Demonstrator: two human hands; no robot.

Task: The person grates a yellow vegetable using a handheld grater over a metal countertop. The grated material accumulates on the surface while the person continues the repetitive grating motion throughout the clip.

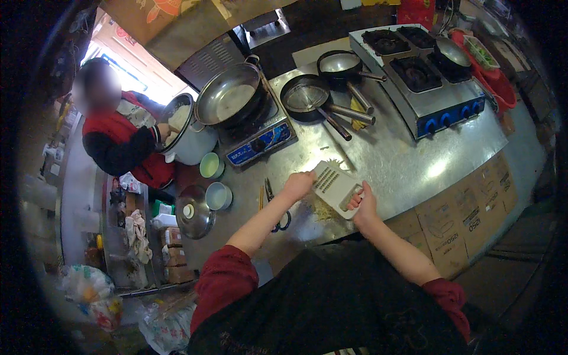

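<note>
Both hands hold a white plastic grater (334, 188) with rows of holes, tilted above the steel worktop (381, 177). My right hand (364, 207) is wrapped around its cut-out handle at the near end. At the far left edge, my left hand (299, 184) is closed on the grater's rim; its fingertips are hidden. Thin pale shreds (333, 163) stick out past the grater's far end. More yellowish bits (326, 211) lie on the steel beneath it. Left of the grater are scissors (270, 191), partly hidden by my left forearm, and chopsticks (261, 197).
A large pan (228, 97) sits on a portable stove (259, 144). Several pans (306, 95) stand beyond the grater, handles toward me. A gas range (426, 88) is at right. Bowls (218, 196) and a glass lid (195, 213) lie left. Another person (128, 137) reaches into a pot (193, 142).
</note>
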